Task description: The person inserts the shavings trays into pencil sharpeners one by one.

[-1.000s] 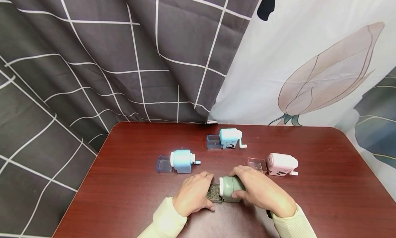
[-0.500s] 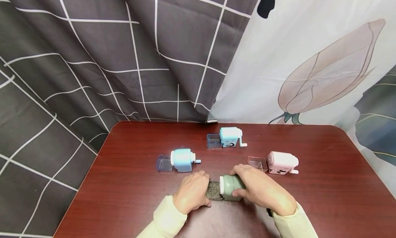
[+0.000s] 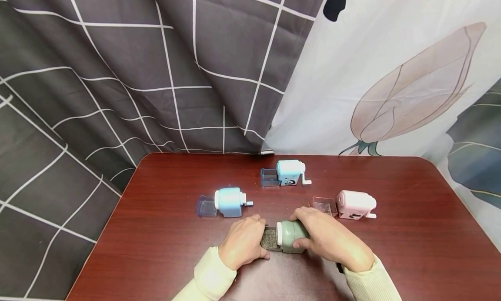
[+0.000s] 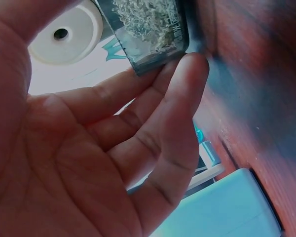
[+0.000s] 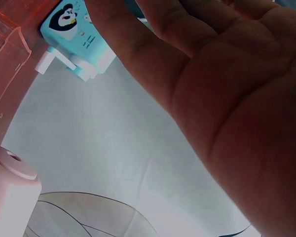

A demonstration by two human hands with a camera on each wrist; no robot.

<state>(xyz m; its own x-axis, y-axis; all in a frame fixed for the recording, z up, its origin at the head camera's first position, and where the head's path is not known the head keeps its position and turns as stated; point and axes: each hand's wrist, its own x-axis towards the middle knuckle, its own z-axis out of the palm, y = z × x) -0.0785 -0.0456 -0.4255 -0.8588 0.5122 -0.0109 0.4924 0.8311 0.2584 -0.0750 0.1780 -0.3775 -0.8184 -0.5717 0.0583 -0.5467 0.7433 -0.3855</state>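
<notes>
While both hands' fingers grasp one green sharpener and its shavings drawer: three sharpeners beyond.

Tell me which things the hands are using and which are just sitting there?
In use:
green sharpener, gripped by the right hand
its shavings drawer, held by the left hand

Just sitting:
blue sharpener
penguin sharpener
pink sharpener

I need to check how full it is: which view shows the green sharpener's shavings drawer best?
Left wrist: the shavings drawer fills the frame, curls visible, left hand fingers touching it. Head view shows it small. Right wrist view misses it.
</notes>
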